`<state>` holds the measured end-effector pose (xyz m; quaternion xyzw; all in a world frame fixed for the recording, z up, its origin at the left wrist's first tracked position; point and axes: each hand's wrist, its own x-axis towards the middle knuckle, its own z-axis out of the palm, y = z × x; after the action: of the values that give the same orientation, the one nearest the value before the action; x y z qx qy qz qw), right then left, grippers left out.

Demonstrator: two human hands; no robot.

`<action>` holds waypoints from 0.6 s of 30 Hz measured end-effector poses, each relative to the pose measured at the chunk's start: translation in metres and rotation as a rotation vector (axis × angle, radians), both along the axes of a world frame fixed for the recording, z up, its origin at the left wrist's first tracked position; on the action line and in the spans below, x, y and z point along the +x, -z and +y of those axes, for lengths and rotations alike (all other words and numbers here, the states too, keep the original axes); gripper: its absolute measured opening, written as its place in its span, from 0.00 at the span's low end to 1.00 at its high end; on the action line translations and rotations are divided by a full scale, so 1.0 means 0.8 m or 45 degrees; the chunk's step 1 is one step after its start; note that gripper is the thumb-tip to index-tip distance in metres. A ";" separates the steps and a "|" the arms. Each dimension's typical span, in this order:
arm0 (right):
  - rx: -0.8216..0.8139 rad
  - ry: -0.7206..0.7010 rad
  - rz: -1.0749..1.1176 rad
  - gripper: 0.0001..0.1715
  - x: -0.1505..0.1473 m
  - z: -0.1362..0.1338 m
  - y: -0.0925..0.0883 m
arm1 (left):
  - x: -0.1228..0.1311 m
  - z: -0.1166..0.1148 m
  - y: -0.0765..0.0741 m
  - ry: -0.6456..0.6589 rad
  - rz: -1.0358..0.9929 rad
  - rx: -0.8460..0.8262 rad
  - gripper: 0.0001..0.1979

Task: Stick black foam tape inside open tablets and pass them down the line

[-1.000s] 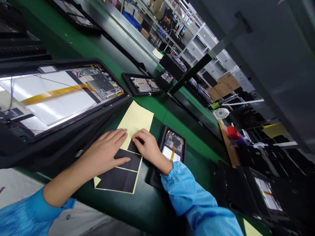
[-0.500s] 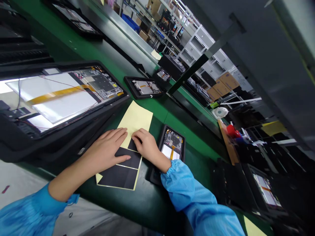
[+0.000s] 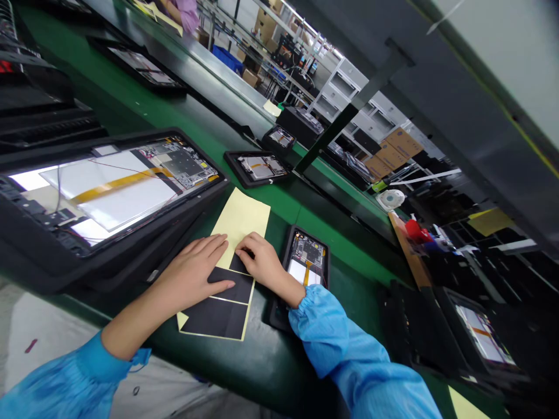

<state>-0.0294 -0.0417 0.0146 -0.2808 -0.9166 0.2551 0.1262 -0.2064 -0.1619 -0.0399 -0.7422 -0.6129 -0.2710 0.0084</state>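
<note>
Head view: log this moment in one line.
left hand: spread over yellow sheet | right hand: curled at black patch | open device: near right hand

Pale cabinets (image 3: 351, 73) and cardboard boxes (image 3: 402, 142) stand beyond the green bench (image 3: 345, 250).

Left fingers (image 3: 215, 247) on yellow sheet (image 3: 244, 214)
</note>
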 end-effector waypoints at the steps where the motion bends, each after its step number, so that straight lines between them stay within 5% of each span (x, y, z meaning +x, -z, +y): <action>1: 0.016 -0.007 0.001 0.07 0.000 0.000 -0.001 | 0.000 0.000 -0.001 0.000 0.012 -0.011 0.37; 7: 0.113 -0.190 0.089 0.07 0.019 -0.013 -0.033 | -0.002 0.002 -0.005 -0.001 0.060 -0.060 0.37; 13: 0.214 -0.225 0.090 0.07 0.050 -0.049 -0.116 | 0.001 0.001 -0.007 0.029 0.178 -0.112 0.46; 18: 0.160 -0.400 0.074 0.06 0.052 -0.073 -0.174 | 0.018 0.003 -0.045 0.099 0.327 -0.303 0.36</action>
<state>0.0122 -0.1003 0.1538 -0.1182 -0.9593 0.2221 0.1286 -0.1918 -0.1592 -0.0042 -0.7896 -0.6054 -0.0994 -0.0118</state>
